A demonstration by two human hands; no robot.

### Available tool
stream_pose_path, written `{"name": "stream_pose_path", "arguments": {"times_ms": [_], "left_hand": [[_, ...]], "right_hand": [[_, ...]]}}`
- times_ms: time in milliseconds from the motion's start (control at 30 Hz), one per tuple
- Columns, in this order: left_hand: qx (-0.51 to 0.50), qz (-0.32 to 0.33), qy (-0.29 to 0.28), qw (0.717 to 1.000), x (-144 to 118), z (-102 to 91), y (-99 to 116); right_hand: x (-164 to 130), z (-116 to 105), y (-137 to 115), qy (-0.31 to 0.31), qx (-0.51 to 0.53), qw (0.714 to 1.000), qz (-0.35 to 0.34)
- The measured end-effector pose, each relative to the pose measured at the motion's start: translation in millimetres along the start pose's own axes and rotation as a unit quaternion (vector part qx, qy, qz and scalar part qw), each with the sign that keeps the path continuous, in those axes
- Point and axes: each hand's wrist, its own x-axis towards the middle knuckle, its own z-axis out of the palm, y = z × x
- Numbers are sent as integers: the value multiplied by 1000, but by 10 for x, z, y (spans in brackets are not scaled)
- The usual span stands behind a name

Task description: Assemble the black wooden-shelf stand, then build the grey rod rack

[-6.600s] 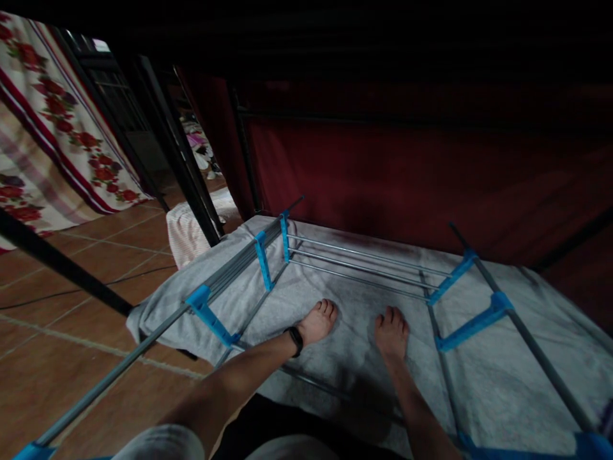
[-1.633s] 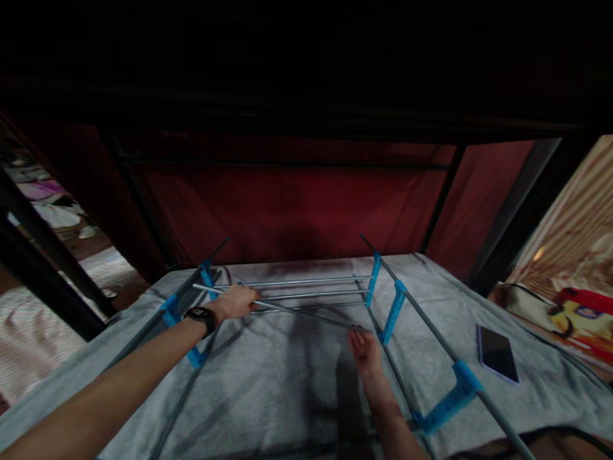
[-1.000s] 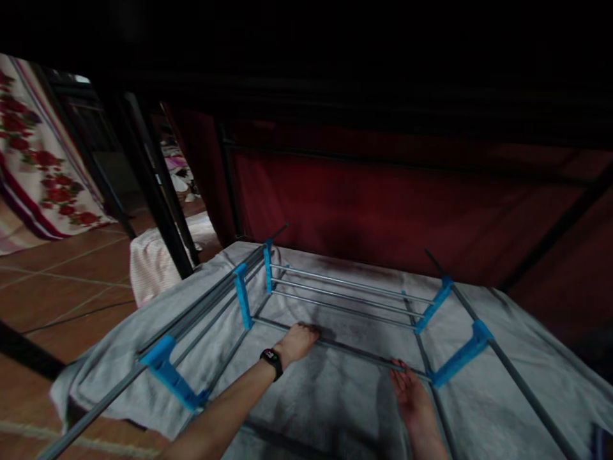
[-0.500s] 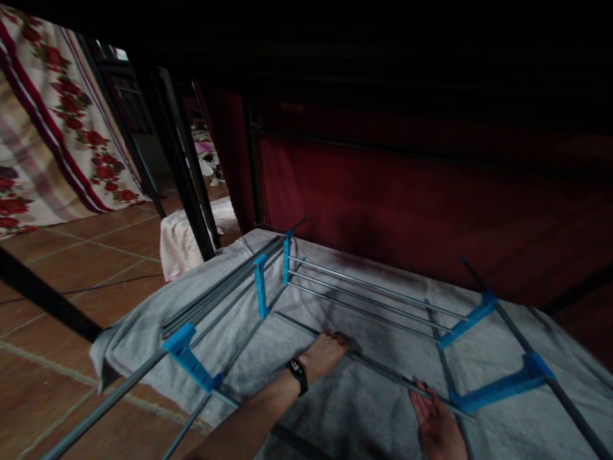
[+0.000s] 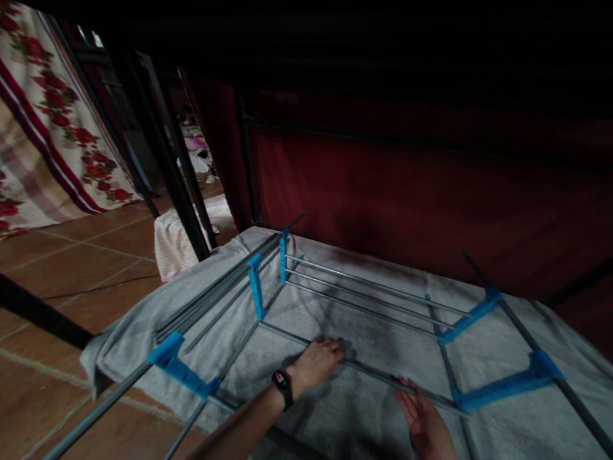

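A long grey metal rod (image 5: 368, 369) runs across a partly built rack lying on a grey blanket. My left hand (image 5: 320, 363), with a dark watch on its wrist, is closed over the rod from above near its middle. Farther right, my right hand (image 5: 421, 412) holds the rod from below, palm up, fingertips around it. The rod's left end meets the foot of a blue plastic bracket (image 5: 255, 287). Its right end lies at the low end of another blue bracket (image 5: 507, 386). Three thinner rods (image 5: 364, 291) span between the two far brackets.
Spare grey tubes (image 5: 215, 287) lie bundled along the left side of the grey blanket (image 5: 364, 409). Another blue bracket (image 5: 184, 367) joins tubes at the front left. Dark posts (image 5: 167, 147) stand on the left, a red cloth (image 5: 383, 191) hangs behind, and a dark surface hangs overhead.
Both hands have shifted slightly left with the rod. The rod's left end has moved from just right of the blue bracket's foot to meet it.
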Motion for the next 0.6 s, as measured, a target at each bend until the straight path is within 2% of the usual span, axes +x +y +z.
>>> {"name": "stream_pose_path", "arguments": {"times_ms": [100,300,467,600], "left_hand": [[-14,-7,-4,1000,-10,90,17],[-16,2,7,1000,76,391,50],[-48,3,-31,998,126,361,-49],[-31,-11,-41,999,154,387,-178]], "right_hand": [[-117,138,-20,0,70,996,50],[-337,397,-264,-4,124,992,22],[-432,490,-405,-9,128,991,35],[-480,500,-373,-47,55,993,88]]}}
